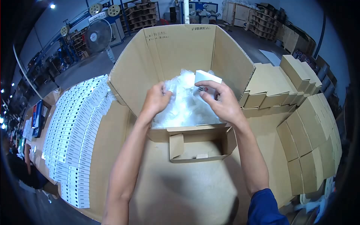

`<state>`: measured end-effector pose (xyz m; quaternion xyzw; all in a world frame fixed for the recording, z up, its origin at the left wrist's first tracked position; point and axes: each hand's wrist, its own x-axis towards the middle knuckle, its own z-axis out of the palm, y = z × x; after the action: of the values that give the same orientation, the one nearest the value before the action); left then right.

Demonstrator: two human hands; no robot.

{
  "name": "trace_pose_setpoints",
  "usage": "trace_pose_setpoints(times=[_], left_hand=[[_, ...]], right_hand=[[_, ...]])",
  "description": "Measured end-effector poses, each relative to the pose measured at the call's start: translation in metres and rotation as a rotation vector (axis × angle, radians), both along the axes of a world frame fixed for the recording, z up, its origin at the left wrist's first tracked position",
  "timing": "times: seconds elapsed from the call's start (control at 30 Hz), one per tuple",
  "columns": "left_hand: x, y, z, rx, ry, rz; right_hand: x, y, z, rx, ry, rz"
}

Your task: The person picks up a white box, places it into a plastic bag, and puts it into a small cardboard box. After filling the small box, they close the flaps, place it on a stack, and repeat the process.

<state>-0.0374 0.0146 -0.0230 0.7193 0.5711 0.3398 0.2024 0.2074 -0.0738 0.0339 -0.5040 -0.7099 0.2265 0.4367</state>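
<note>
My right hand (221, 99) grips a small white box (206, 76) with a red print on it, fingers over its top and thumb below. To its left, my left hand (156, 99) is closed, fingertips and thumb pinched at the edge of some clear plastic film (183, 99). Where the pinched film ends is hard to make out. Both hands are over a large cardboard box (180, 48), which holds a crumpled heap of this film. Just below the hands, an open small carton (202, 159) rests on the table, with a pale piece inside near its front wall.
Rows of small white boxes (75, 127) cover the left side of the table (180, 195). Brown cartons (311, 138) are stacked at the right, with more cartons (270, 84) behind them. A fan (98, 35) stands beyond. Another person (20, 165) is at the far left.
</note>
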Motion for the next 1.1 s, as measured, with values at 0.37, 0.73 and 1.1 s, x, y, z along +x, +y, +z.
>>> trace_pose_setpoints(times=[0.37, 0.73, 1.1], left_hand=[[0.02, -0.087, 0.054, 0.276, -0.76, -0.219], [0.014, -0.216, -0.002, 0.272, -0.987, 0.027], [-0.006, -0.343, -0.025, 0.532, -0.571, 0.349]], right_hand=[[-0.029, 0.013, -0.004, -0.028, 0.146, 0.22], [-0.052, -0.14, -0.048, 0.011, 0.483, 0.04], [-0.08, -0.269, -0.093, -0.085, 0.496, -0.079]])
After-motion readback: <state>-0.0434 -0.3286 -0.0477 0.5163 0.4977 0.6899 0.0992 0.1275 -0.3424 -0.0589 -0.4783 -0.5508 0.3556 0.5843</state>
